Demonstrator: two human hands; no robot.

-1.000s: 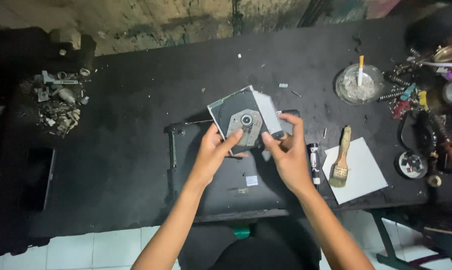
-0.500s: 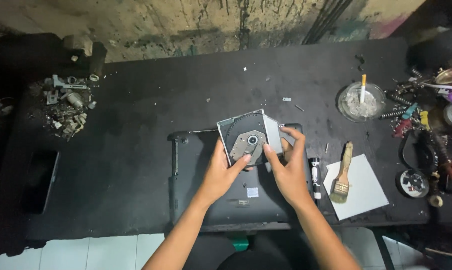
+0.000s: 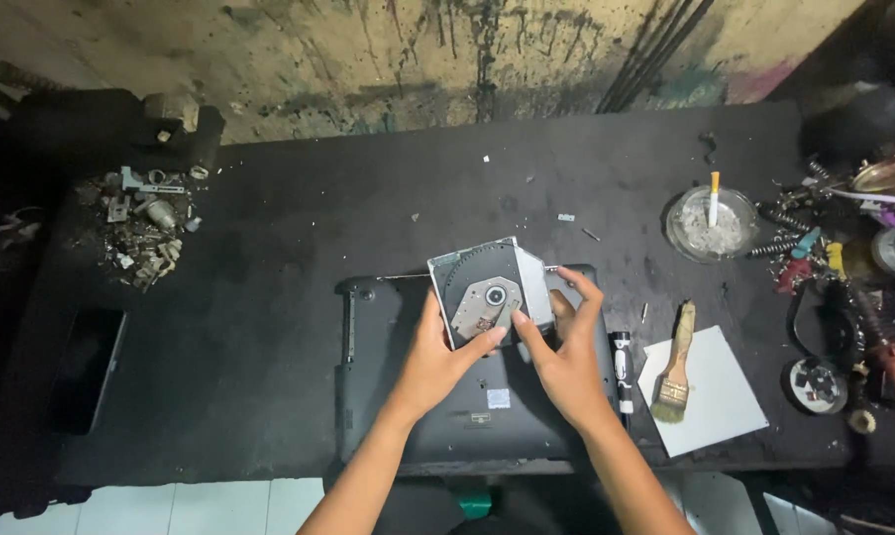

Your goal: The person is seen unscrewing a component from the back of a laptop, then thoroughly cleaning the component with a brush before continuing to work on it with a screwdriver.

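Head view: looking down on a black bench (image 3: 299,228) set against a stained wall.
Landmark: a dark laptop (image 3: 388,396) is lying bottom-up at the near edge of the bench, in the middle.
Disc drive: a flat grey disc drive (image 3: 489,290) is being held tilted above the far right part of the laptop, its round black tray and metal hub facing the camera.
Left hand: the left hand (image 3: 437,359) is gripping the drive from below on its left side, the thumb pressing on the face near the hub; its fingers are curling behind the drive, mostly hidden.
Right hand: the right hand (image 3: 564,359) is clasping the right edge of the drive, its fingers (image 3: 584,289) wrapping over the outer side and the thumb reaching toward the hub.
Torch: a small black torch (image 3: 622,372) is lying just right of the laptop.
Brush: a wooden paintbrush (image 3: 675,362) is resting on a white sheet (image 3: 720,396), further right of the laptop.
Ashtray: a round glass ashtray (image 3: 710,226) with a cigarette (image 3: 714,196) standing in it is sitting beyond the sheet, far right of the laptop.
Scrap pile: a heap of small metal parts (image 3: 145,223) is lying well left of the laptop, toward the wall.
Phone: a dark phone (image 3: 86,367) is lying near the left edge, well apart from the laptop.
Tools: a clutter of tools and cables (image 3: 853,297) is crowding the right end of the bench.
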